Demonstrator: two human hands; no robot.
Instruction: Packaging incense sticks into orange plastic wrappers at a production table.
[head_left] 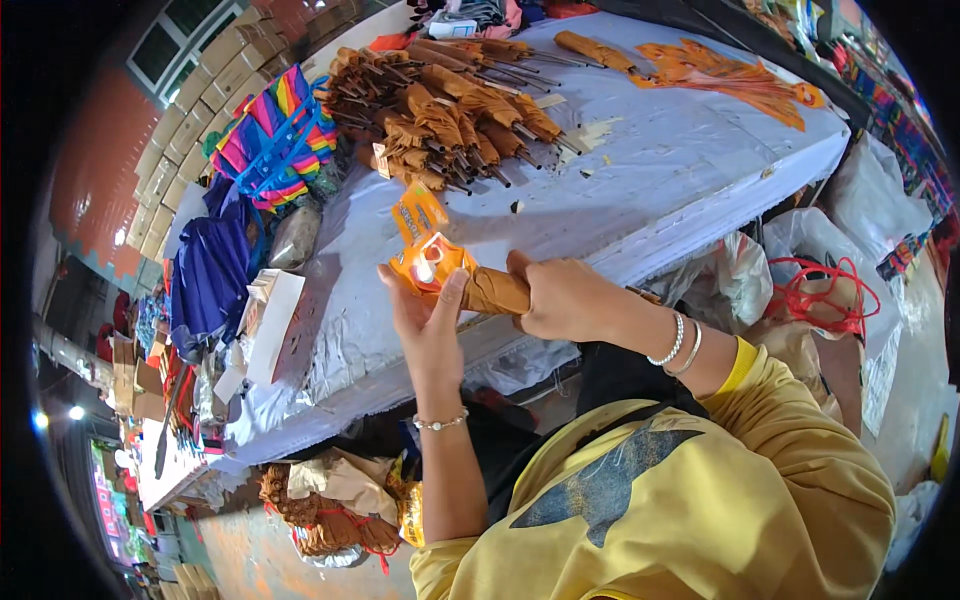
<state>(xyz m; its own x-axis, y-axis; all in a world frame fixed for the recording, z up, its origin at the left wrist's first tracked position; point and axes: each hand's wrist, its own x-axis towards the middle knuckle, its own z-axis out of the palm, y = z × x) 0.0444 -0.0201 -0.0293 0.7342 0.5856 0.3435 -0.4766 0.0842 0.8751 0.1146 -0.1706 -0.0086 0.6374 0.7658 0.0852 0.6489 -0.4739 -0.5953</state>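
A folded brown umbrella (496, 292) is held level over the near edge of the table. My right hand (566, 298) is wrapped round its body. At its other end my left hand (428, 318) pinches a glossy orange plastic sleeve (418, 215), thumb on the near side. The sleeve's mouth meets the umbrella's end, and its flat printed part sticks out away from me. How far the umbrella sits inside is hidden by the fingers. Beyond my hands lies a big heap of folded brown umbrellas (440, 105), their dark metal shafts pointing right.
Flat orange sleeves (720, 78) fan out on the far right of the white-covered table (690, 175), beside a single brown umbrella (592, 48). Left stand a rainbow-striped bag (275, 140), dark blue fabric (208, 265) and a white box (275, 325). Plastic bags (815, 250) crowd the right side.
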